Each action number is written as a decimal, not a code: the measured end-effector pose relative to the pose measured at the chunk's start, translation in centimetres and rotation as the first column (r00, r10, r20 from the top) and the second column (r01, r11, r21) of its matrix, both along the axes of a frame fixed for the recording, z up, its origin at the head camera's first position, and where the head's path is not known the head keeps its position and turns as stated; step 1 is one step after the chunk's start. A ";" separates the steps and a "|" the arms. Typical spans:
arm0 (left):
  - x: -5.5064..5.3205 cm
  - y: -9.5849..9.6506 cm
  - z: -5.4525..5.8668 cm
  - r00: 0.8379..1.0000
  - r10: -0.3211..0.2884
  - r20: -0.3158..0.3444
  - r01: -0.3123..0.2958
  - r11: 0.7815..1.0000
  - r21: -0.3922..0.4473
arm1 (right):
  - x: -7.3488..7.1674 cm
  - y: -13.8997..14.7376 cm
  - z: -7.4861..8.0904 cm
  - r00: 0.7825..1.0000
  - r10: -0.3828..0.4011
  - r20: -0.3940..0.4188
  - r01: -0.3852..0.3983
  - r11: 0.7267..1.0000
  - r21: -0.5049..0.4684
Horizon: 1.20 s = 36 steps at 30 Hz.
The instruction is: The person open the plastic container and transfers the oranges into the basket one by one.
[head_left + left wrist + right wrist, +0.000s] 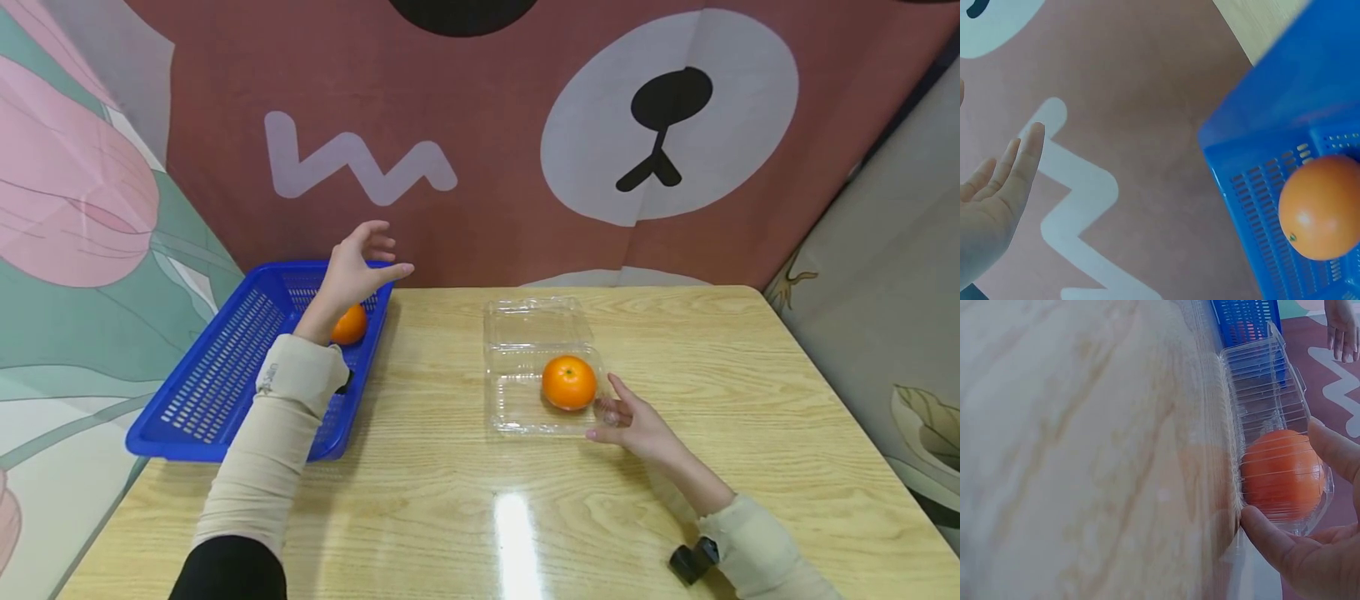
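Observation:
My left hand (360, 262) hovers over the far right corner of a blue plastic basket (367, 358), fingers spread and nothing in them. Below it, inside the basket, lies an orange (350, 325), partly covered by the wrist; the left wrist view shows this orange (1322, 209) whole. With its thumb and fingers, my right hand (637, 429) holds the right end of a clear plastic clamshell container (517, 400). Another orange (568, 382) sits in the container's right half. In the right wrist view, thumb and forefinger span the container's end beside that orange (1282, 475).
The container's lid (536, 325) is folded back toward the wall. Both basket and container stand on a wood-grain table (435, 508), with bare tabletop between them. A printed cloth (480, 108) hangs right behind the table's far edge.

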<state>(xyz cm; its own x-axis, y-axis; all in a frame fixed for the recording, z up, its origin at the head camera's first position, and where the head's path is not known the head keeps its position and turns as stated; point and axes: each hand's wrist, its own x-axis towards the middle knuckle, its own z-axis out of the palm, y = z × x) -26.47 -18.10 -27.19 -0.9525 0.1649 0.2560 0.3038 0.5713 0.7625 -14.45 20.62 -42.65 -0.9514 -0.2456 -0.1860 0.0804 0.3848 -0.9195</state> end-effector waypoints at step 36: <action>2.2 5.9 -2.6 0.951 -0.308 -0.038 0.310 0.941 0.132 | 0.1 0.1 -0.1 1.000 0.009 -0.006 -0.009 1.000 0.001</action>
<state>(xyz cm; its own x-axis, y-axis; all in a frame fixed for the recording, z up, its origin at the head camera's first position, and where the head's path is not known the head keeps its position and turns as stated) -24.26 -12.18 -29.81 -0.8557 0.4133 0.3114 0.4620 0.3393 0.8194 -14.39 20.69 -42.74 -0.9502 -0.2538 -0.1810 0.0719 0.3867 -0.9194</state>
